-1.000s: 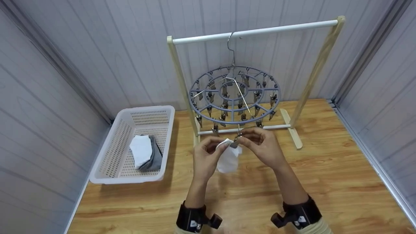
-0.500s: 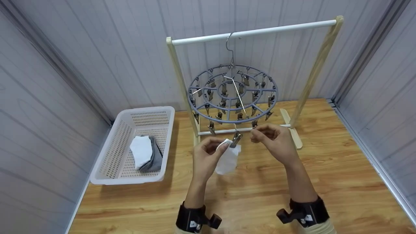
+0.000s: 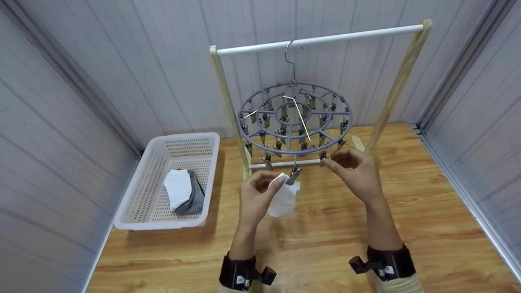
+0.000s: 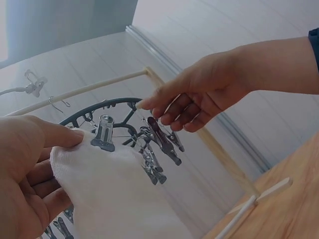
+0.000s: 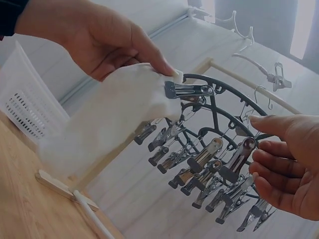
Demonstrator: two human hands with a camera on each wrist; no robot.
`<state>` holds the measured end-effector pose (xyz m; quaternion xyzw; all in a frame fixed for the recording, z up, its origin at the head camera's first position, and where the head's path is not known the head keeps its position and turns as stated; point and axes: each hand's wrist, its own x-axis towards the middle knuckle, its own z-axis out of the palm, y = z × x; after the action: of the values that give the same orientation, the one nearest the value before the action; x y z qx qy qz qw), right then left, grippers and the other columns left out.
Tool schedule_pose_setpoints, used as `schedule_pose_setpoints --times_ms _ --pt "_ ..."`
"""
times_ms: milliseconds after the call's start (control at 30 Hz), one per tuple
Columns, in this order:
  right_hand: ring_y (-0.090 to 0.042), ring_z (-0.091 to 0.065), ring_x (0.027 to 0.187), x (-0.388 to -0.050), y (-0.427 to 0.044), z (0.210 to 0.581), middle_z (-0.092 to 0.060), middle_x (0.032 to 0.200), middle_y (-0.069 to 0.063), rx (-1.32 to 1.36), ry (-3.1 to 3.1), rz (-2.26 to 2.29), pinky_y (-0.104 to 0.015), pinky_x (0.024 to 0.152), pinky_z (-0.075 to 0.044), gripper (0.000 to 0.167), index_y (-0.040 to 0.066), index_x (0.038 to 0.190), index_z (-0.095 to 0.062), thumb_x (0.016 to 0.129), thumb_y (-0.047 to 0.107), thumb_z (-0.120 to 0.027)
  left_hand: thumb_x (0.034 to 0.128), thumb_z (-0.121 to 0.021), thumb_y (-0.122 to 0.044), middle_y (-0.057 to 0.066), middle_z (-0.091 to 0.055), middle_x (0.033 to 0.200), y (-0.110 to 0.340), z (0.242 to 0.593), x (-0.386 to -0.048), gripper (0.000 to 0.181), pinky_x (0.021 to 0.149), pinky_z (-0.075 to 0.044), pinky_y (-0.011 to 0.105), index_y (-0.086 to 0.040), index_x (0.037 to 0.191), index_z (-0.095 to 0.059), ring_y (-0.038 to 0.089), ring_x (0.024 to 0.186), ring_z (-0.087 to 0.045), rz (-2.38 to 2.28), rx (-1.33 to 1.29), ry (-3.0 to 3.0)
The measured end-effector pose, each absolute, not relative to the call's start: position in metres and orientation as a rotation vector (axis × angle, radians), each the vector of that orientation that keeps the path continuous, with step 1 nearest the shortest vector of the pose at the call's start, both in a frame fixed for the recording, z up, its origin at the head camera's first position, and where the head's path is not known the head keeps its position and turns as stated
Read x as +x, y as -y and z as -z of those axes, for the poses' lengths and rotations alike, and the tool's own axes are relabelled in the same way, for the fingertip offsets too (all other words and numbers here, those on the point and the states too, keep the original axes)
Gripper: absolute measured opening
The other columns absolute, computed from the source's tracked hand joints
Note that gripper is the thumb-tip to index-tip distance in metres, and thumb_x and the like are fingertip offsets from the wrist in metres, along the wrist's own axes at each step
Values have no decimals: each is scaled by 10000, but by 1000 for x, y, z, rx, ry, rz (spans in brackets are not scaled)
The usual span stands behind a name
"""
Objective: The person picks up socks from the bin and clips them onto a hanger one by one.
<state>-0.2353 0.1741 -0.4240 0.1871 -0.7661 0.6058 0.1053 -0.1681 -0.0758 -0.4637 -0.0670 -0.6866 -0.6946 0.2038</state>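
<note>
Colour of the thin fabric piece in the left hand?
Plain white; the white fabric piece shows best in the left wrist view.

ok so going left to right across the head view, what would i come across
White plastic basket, left grip, the white sock it pinches, right grip, then the rack's right wooden post.

The left wrist view crops your left hand (image 4: 20, 159) at lower left and the white cloth (image 4: 114, 184) at bottom.

Rack (image 3: 354, 36): hanger (image 3: 289, 137) on it. Basket (image 3: 163, 225), socks (image 3: 178, 190) inside: hanger's eight o'clock. Sock (image 3: 283, 202) in clip (image 3: 294, 176): six o'clock.
</note>
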Motion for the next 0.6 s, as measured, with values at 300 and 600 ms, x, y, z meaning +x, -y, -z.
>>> schedule_pose_setpoints --times_ms 300,600 --pt "-256 -708 1007 -246 -166 439 -741 1147 -161 597 2259 -1816 -249 851 -591 308 -49 1212 -728 935 51 -818 940 -809 -56 128 -785 933 78 463 -168 125 684 -594 258 29 1020 -765 205 817 -748 1941 -202 1909" --pt "-186 -717 1121 -256 -161 460 -744 1253 -170 726 2190 -1869 -287 984 -568 341 12 1306 -728 972 61 -778 945 -815 -82 104 -788 922 80 462 -166 127 670 -569 238 4 1031 -778 198 816 -745 1933 -189 1929"
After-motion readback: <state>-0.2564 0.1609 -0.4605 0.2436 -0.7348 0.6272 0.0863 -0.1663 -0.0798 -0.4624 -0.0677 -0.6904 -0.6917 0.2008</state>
